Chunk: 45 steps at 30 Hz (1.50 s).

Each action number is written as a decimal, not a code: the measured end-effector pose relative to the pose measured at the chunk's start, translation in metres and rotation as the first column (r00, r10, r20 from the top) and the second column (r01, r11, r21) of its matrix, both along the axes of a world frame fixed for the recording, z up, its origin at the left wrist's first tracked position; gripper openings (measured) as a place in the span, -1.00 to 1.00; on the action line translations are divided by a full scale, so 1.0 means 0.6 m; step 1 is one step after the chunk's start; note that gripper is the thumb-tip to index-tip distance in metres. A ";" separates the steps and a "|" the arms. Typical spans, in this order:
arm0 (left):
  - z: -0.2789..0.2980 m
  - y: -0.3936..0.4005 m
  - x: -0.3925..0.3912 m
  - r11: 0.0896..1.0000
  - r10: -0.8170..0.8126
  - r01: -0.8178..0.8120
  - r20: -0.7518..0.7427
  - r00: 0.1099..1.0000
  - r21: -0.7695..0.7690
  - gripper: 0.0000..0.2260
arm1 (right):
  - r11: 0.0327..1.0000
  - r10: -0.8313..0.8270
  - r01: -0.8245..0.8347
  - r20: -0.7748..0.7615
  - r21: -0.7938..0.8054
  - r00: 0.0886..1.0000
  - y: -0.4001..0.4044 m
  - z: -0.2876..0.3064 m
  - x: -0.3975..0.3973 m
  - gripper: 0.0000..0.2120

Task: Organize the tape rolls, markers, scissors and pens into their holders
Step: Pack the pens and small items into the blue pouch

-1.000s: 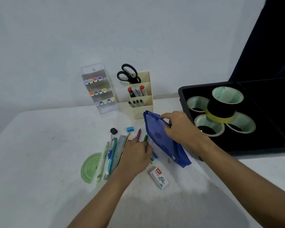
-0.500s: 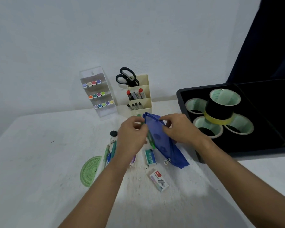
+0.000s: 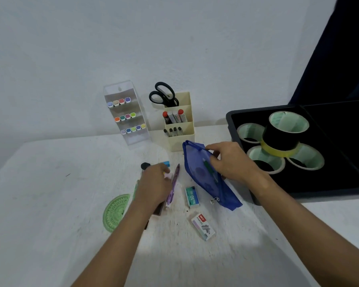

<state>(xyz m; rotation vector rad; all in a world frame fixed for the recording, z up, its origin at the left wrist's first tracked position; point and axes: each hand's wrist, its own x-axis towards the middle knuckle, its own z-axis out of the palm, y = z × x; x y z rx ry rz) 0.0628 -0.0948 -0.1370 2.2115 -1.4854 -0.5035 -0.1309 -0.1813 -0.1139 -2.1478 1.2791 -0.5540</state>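
I see the right hand gripping the upper edge of a blue mesh pouch, which lies slanted on the white counter; a green pen shows through the mesh inside it. The left hand rests palm down over a cluster of pens and a ruler; fingers curled, but I cannot tell whether they actually hold anything. A purple pen lies just beside that hand, touching or nearly so.

Scissors stand handles-up in the rear compartment of the cream holder; whiteboard markers fill the middle tier, dark-capped pens the front tier. Coloured markers sit in three rows in the clear rack.

Tape rolls are in the black tray at right: three flat, with a black roll stacked on a yellow one above them.

Loose on the counter: green protractor, two staple boxes, a blue eraser, and a small black object.
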 end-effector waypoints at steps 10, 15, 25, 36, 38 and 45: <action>-0.033 0.039 0.006 0.983 -0.145 0.134 0.085 0.986 0.126 -0.82 | 1.000 -0.021 0.021 0.037 -0.001 0.999 0.001 0.001 0.000 -0.69; -0.042 0.038 -0.022 0.982 -0.167 0.124 0.355 0.920 0.142 -0.86 | 1.000 -0.016 0.015 0.038 0.009 0.999 0.005 0.007 -0.002 -0.71; 0.050 0.018 -0.021 0.995 0.052 -0.023 -0.302 0.952 0.097 -0.75 | 1.000 -0.026 0.026 0.011 0.000 1.000 0.006 0.007 0.003 -0.76; 0.050 -0.029 -0.108 0.985 -0.037 0.105 -0.422 0.906 0.139 -0.79 | 0.997 -0.026 0.025 -0.016 -0.069 1.000 0.008 0.003 0.002 -0.78; 0.044 -0.020 -0.096 0.991 -0.087 0.116 -0.335 0.938 0.068 -0.75 | 0.997 -0.022 0.021 -0.018 -0.075 1.000 0.005 0.002 0.002 -0.78; -0.005 0.029 0.016 0.963 -0.076 0.013 0.226 0.971 0.269 -0.74 | 0.998 -0.018 0.017 -0.023 -0.060 1.000 -0.001 -0.004 0.002 -0.78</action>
